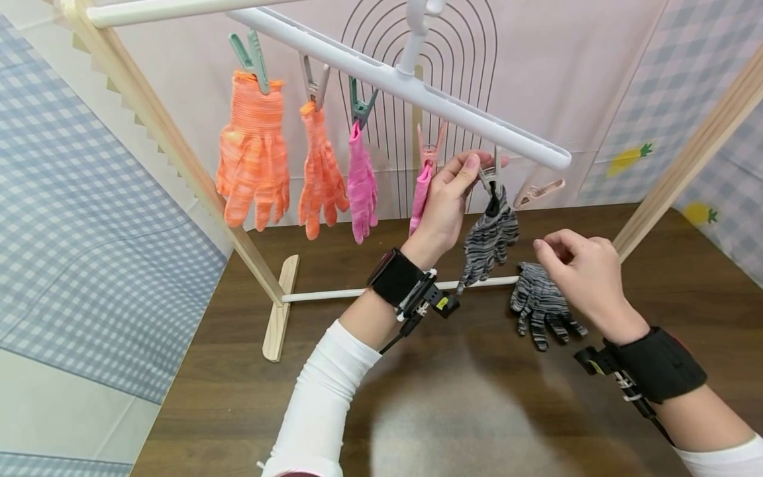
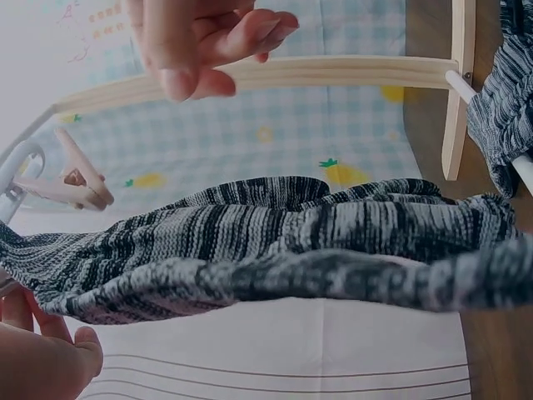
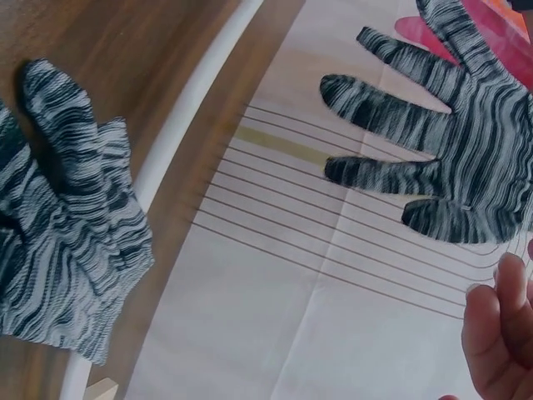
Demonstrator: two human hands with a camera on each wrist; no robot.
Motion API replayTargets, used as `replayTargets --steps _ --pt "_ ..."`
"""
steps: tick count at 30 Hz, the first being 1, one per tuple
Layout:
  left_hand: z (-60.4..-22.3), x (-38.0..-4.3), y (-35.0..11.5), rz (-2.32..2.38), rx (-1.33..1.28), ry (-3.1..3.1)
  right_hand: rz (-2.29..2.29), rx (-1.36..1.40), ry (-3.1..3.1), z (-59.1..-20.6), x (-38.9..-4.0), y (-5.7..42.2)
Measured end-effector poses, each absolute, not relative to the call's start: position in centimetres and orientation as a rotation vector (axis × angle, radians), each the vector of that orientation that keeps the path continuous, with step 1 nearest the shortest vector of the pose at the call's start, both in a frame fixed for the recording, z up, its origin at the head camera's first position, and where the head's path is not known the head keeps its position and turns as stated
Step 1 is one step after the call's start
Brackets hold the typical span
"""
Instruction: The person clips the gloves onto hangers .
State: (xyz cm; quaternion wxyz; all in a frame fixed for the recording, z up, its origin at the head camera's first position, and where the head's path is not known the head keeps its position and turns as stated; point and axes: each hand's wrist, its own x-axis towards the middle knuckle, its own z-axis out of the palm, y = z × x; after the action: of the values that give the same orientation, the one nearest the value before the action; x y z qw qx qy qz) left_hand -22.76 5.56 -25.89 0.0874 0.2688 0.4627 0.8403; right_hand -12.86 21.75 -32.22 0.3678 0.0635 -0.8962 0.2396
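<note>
My left hand (image 1: 444,205) is up at the hanger's right part, its thumb and fingers pinching a grey clothespin (image 1: 497,161). From that clothespin hangs a black-and-grey knitted glove (image 1: 490,232), seen close in the left wrist view as a long striped glove (image 2: 275,242). Its fingers spread out in the right wrist view. Lower down, my right hand (image 1: 587,278) hovers with loosely curled fingers and nothing in them. Behind it a second black-and-grey glove (image 1: 541,301) lies over the white bottom rod near the table. A pale pink clothespin (image 1: 539,192) dangles unused at the hanger's end.
Two orange gloves (image 1: 253,152) and two pink gloves (image 1: 362,189) hang from clothespins on the white hanger (image 1: 357,63). A wooden rack frame (image 1: 161,139) stands on the brown table (image 1: 238,397), joined by a white lower rod (image 1: 328,295).
</note>
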Motion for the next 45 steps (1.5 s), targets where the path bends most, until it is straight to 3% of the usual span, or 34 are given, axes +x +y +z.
replayTargets --steps 22,45 --pt "-26.0 -23.1 4.9 2.524 0.814 1.264 0.574 0.15 -2.361 -33.2 -12.5 22.7" --pt "-25.9 -22.3 4.4 2.388 0.785 1.234 0.853 0.284 -2.343 -31.6 -11.6 20.1"
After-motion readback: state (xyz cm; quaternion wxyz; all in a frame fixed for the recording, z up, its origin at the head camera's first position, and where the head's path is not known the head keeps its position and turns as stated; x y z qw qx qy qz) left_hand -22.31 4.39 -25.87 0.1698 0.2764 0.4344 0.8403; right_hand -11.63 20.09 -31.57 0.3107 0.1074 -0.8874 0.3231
